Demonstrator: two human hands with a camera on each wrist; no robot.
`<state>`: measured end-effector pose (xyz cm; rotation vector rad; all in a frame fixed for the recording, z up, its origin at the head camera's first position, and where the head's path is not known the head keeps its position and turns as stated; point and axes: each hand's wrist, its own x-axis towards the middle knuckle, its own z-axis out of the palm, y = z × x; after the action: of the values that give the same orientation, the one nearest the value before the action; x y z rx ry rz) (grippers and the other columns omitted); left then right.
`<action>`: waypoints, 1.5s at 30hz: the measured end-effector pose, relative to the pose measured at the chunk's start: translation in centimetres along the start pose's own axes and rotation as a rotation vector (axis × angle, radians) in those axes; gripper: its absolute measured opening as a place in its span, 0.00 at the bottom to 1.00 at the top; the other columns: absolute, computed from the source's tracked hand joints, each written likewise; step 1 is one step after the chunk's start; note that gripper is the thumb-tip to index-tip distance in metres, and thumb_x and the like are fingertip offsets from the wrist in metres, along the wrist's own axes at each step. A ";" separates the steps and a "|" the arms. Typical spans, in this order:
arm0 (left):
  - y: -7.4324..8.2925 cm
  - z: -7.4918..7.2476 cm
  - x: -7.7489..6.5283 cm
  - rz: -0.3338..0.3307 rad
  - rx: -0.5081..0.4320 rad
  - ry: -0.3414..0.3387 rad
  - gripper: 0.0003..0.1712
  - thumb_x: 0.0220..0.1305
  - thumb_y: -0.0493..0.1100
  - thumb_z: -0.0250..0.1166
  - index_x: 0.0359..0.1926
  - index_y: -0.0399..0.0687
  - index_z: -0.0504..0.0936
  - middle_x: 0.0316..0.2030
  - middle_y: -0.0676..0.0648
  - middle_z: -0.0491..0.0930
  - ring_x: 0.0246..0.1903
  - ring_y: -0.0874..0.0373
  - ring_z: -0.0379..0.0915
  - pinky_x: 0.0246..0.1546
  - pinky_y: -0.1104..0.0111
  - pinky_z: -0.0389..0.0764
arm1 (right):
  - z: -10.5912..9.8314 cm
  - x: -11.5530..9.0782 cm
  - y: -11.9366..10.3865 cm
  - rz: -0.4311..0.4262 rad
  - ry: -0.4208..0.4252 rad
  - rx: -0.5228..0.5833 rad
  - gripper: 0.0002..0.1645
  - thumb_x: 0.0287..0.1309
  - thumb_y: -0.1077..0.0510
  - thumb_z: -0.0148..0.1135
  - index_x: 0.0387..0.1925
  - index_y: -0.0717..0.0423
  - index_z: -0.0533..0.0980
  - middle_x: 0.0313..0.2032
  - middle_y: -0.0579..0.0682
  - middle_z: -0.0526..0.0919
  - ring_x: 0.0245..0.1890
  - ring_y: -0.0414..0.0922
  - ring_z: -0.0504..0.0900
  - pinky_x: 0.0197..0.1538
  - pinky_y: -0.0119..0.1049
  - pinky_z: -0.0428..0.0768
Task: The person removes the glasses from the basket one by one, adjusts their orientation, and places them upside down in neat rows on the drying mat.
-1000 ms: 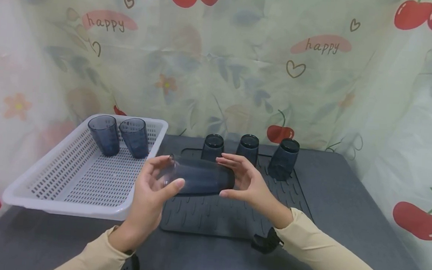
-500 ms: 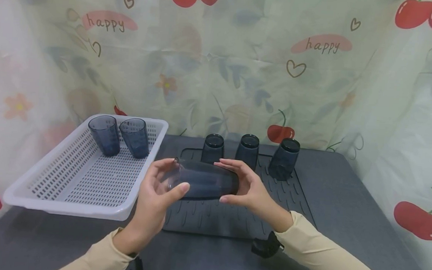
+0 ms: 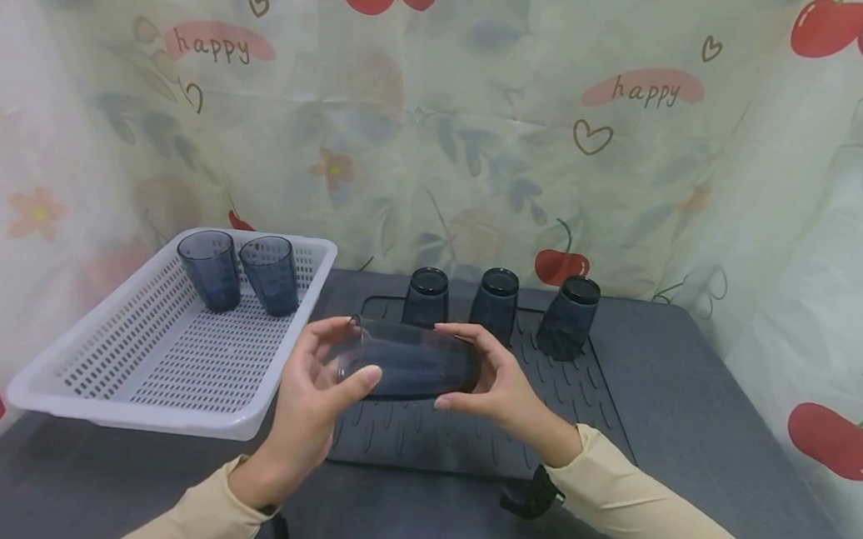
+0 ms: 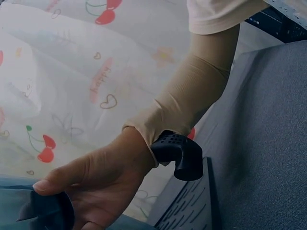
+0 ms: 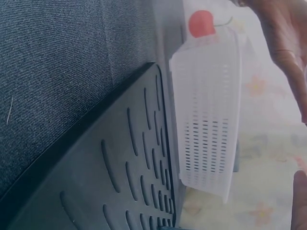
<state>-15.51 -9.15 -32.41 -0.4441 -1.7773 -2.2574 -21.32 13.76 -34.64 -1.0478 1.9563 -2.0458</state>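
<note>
A dark blue-grey drinking glass (image 3: 413, 364) lies sideways in the air between both hands, its mouth to the left and thick base to the right. My left hand (image 3: 311, 382) grips the mouth end, thumb along the near side, fingers behind it. My right hand (image 3: 502, 387) holds the base end, thumb below and fingers above. In the left wrist view, the right hand (image 4: 108, 187) has its thumb at the dark glass base (image 4: 53, 211). Part of the left hand (image 5: 285, 48) shows in the right wrist view, where the glass is mostly out of frame.
A white slotted basket (image 3: 128, 415) at left holds two similar upright glasses (image 3: 209, 275). Three upside-down glasses (image 3: 495, 303) stand along the back of a black ridged drying mat (image 3: 427, 444), under the hands. A patterned curtain (image 3: 438, 178) encloses the grey table (image 3: 692, 405).
Both hands and the glass have shifted slightly right and down. The right fingers have come closer round the base. Other glasses and the basket stay put.
</note>
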 end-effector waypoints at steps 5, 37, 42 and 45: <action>0.0 -0.1 0.0 0.002 -0.004 0.003 0.35 0.54 0.25 0.61 0.62 0.38 0.61 0.57 0.44 0.65 0.57 0.47 0.68 0.50 0.71 0.79 | 0.1 0.0 -0.1 0.003 0.004 -0.011 0.45 0.46 0.66 0.74 0.66 0.59 0.63 0.61 0.51 0.70 0.55 0.45 0.76 0.46 0.39 0.84; -0.9 -2.7 1.0 -0.254 0.108 -0.334 0.40 0.54 0.36 0.71 0.65 0.39 0.61 0.57 0.41 0.71 0.54 0.55 0.73 0.49 0.66 0.80 | -0.2 -0.7 -0.6 0.007 0.100 0.042 0.38 0.48 0.60 0.73 0.61 0.54 0.67 0.55 0.50 0.70 0.51 0.43 0.75 0.44 0.37 0.84; -1.7 -2.6 0.8 -0.262 0.128 -0.401 0.42 0.52 0.35 0.73 0.65 0.38 0.60 0.59 0.40 0.69 0.51 0.56 0.75 0.47 0.67 0.81 | -0.1 -0.7 -0.8 0.005 0.136 0.069 0.40 0.49 0.59 0.73 0.63 0.54 0.65 0.55 0.49 0.71 0.52 0.43 0.75 0.44 0.38 0.84; -2.0 -2.5 0.8 -0.287 0.160 -0.448 0.44 0.52 0.36 0.73 0.66 0.39 0.59 0.64 0.36 0.64 0.54 0.51 0.73 0.48 0.66 0.81 | 0.0 -0.7 -0.9 -0.006 0.150 0.077 0.41 0.49 0.60 0.73 0.63 0.54 0.64 0.56 0.49 0.71 0.54 0.43 0.73 0.46 0.36 0.83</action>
<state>-17.18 -11.11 -34.44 -0.7524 -2.3567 -2.3038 -20.46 14.27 -34.08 -0.9101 1.9252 -2.2438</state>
